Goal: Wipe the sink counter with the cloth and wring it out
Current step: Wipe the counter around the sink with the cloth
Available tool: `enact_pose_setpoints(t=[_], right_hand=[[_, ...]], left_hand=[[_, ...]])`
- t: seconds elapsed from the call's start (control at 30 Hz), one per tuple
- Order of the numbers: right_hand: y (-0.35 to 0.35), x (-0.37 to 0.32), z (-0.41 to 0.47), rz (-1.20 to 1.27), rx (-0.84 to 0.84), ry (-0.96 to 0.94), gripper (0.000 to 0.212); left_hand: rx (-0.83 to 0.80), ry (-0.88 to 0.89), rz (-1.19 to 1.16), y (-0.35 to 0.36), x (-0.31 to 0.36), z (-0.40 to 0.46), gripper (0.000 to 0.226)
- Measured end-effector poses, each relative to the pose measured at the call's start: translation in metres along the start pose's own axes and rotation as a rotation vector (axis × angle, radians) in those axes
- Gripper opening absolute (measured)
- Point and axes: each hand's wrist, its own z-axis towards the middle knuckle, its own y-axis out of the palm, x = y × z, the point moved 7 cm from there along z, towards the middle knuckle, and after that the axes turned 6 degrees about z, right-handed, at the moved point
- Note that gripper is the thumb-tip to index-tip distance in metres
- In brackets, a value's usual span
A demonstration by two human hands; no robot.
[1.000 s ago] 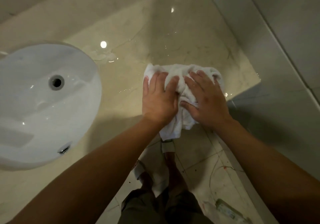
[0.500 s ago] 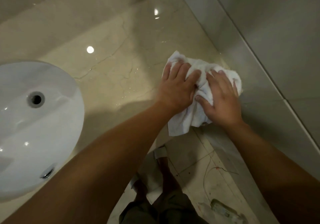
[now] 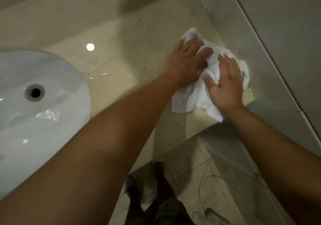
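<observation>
Two hands press flat on the white cloth (image 3: 196, 96) w/ fingers spread, left hand (image 3: 186, 63) and right hand (image 3: 225, 83) side by side, at the counter's (image 3: 132, 56) right end by the wall. Cloth looks soft, soggy, limp; prob. heavy w/ water, so bunch it up in both fists to wring.

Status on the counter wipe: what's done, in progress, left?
Done: hard to judge; the counter shows wet streaks near the sink. In hand: left hand and right hand both press the bunched cloth flat at the counter's right end by the wall. Left: wringing; cloth is not yet lifted or twisted.
</observation>
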Motion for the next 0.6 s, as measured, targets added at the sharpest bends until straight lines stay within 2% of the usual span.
enact_pose_setpoints(t=[0.4,0.6], right_hand=[[0.058,-0.097,0.025,-0.040,-0.187,-0.267,0.077],[0.086,-0.150,0.006,-0.036,-0.277,-0.427,0.089]], left_hand=[[0.029,-0.328,0.030,-0.029,-0.098,-0.070,0.051],[0.203,-0.478,0.049,-0.055,-0.123,-0.132,0.039]])
